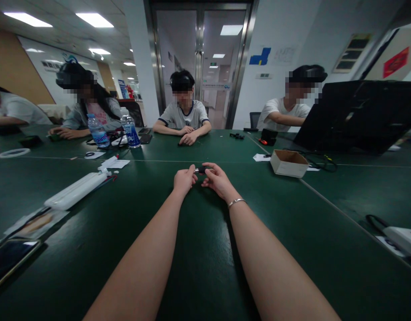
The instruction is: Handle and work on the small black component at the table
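Observation:
Both of my hands meet just above the green table (198, 232), near the middle of the view. A small dark cylindrical object (202, 170) with a shiny metal part at its left end lies between them. My left hand (184, 180) pinches the metal end between thumb and fingers. My right hand (219, 180), with a silver bracelet (237, 202) at the wrist, has its thumb and forefinger closed on the dark end. The fingers partly cover the object, and its exact kind cannot be made out.
Right: an open cardboard box (288, 165), a large black monitor (359, 116), a white power strip (404, 240). Left: two bottles (98, 131), a long white object (76, 191), a phone (13, 258). Across the table sits a person (185, 113); others sit at both sides.

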`<state>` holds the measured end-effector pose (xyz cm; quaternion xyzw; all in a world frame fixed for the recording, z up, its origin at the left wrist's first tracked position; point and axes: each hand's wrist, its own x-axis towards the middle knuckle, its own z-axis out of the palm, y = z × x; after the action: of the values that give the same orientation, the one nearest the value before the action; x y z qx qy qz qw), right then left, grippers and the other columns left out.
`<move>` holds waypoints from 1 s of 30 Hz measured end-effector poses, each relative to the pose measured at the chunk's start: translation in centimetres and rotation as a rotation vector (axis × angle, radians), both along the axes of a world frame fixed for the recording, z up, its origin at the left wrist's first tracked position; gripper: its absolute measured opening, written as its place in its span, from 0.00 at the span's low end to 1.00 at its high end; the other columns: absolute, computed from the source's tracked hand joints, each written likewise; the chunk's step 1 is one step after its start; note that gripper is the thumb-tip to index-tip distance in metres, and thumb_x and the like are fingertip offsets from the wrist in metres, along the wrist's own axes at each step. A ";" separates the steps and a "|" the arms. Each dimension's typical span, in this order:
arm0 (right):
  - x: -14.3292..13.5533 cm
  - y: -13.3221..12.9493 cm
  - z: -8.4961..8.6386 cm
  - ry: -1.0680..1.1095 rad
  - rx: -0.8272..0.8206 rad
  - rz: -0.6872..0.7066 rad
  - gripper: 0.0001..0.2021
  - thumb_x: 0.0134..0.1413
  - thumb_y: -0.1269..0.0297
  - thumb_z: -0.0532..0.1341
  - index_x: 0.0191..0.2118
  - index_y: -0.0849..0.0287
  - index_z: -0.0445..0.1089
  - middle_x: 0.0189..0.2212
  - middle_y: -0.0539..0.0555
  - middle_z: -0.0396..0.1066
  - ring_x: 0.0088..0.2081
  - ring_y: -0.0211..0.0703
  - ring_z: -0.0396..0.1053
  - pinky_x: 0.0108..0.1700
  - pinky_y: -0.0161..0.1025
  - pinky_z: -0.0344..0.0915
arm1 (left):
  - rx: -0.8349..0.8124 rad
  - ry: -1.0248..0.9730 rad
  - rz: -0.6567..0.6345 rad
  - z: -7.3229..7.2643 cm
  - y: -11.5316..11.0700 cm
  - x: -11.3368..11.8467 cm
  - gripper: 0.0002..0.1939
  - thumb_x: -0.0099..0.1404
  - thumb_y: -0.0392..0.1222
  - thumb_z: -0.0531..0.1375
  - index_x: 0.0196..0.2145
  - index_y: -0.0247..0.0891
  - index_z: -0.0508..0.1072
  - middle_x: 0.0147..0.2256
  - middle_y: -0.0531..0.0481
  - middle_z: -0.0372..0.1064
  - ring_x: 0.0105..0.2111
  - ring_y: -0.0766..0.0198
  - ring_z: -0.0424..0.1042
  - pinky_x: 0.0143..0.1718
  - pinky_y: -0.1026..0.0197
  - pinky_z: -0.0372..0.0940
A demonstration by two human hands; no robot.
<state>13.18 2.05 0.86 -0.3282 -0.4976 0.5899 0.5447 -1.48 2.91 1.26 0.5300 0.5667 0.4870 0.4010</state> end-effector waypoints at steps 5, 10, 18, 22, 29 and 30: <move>-0.1 0.1 0.0 0.017 -0.053 -0.035 0.08 0.57 0.65 0.63 0.43 0.57 0.68 0.23 0.46 0.67 0.19 0.32 0.65 0.27 0.34 0.73 | 0.008 -0.044 -0.038 0.2 -0.3 0.4 0.17 0.63 0.49 0.57 0.24 0.33 0.71 0.20 0.51 0.65 0.17 0.70 0.61 0.17 0.69 0.57; -0.2 0.3 0.0 0.030 -0.092 -0.060 0.07 0.58 0.65 0.63 0.42 0.58 0.68 0.21 0.46 0.66 0.19 0.32 0.65 0.26 0.34 0.73 | 0.025 -0.088 -0.080 0.2 -0.4 0.6 0.13 0.65 0.47 0.55 0.34 0.34 0.71 0.22 0.52 0.65 0.18 0.71 0.63 0.17 0.71 0.57; -0.1 0.4 -0.2 0.027 -0.093 -0.057 0.07 0.57 0.65 0.64 0.41 0.57 0.69 0.21 0.45 0.65 0.19 0.32 0.65 0.26 0.34 0.73 | 0.047 -0.126 -0.043 0.3 -0.4 0.6 0.12 0.66 0.44 0.54 0.44 0.35 0.67 0.25 0.55 0.65 0.18 0.72 0.61 0.17 0.70 0.57; -0.1 0.5 -0.2 0.028 -0.086 -0.050 0.08 0.56 0.64 0.65 0.41 0.57 0.70 0.21 0.45 0.65 0.20 0.32 0.65 0.26 0.34 0.73 | 0.093 -0.086 -0.067 0.1 -0.2 0.6 0.13 0.65 0.43 0.56 0.45 0.35 0.68 0.24 0.55 0.64 0.17 0.72 0.60 0.17 0.71 0.55; -0.1 0.4 -0.2 0.030 -0.098 -0.060 0.08 0.56 0.64 0.65 0.41 0.58 0.69 0.21 0.46 0.65 0.20 0.33 0.65 0.26 0.34 0.73 | 0.129 -0.087 -0.118 -0.1 -0.2 0.5 0.13 0.66 0.43 0.54 0.46 0.35 0.68 0.22 0.56 0.63 0.17 0.73 0.59 0.17 0.71 0.53; -0.1 0.4 -0.1 0.031 -0.100 -0.063 0.08 0.57 0.64 0.65 0.41 0.58 0.69 0.21 0.46 0.65 0.20 0.33 0.65 0.26 0.34 0.73 | 0.124 -0.091 -0.121 -0.1 -0.2 0.5 0.13 0.65 0.43 0.55 0.47 0.36 0.68 0.23 0.56 0.63 0.18 0.72 0.60 0.17 0.71 0.54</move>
<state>13.07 2.43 0.71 -0.3612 -0.4484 0.6018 0.5535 -0.98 2.69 1.19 0.5645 0.4837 0.5195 0.4213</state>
